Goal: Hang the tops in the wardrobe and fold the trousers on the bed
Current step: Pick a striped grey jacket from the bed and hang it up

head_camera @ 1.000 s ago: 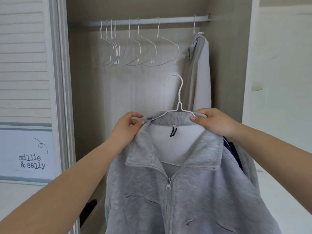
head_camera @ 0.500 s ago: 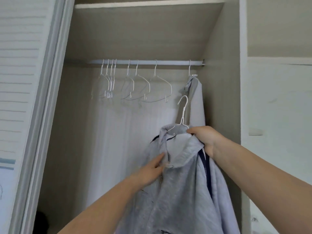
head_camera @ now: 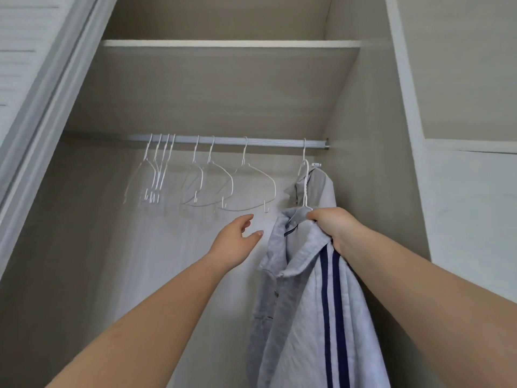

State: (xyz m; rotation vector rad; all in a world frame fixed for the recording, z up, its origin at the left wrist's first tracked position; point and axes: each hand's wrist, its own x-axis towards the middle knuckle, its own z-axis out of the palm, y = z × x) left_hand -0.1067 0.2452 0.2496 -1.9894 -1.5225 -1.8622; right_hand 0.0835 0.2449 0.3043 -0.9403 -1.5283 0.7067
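Change since half a second ago: left hand [head_camera: 236, 242] has let go of the collar and now reaches free toward the rail; the jacket has risen closer to the rod, and the view tilts further up into the wardrobe.
Right hand [head_camera: 334, 226]: clenched round the collar of the light grey zip-up sweatshirt jacket with navy stripes [head_camera: 313, 303], pinning it to the shoulders of the thin white wire hanger [head_camera: 305, 186] so the garment cannot slide off during the lift.
Left hand: released, fingers spread and relaxed, holding nothing, just below the empty white wire hangers [head_camera: 223, 189]; likely about to part them or steady the rail.
Jacket location: inside the wardrobe, hanging from the grip, its hook just below the silver metal wardrobe rod [head_camera: 251, 141] and not yet over it, as far as I can tell.
Neighbour: grey top already hung [head_camera: 321, 189] at the rod's right end, directly behind the lifted hook, so the free slot lies just left of it.
Step in hand: hooking this top on; trousers not in view.
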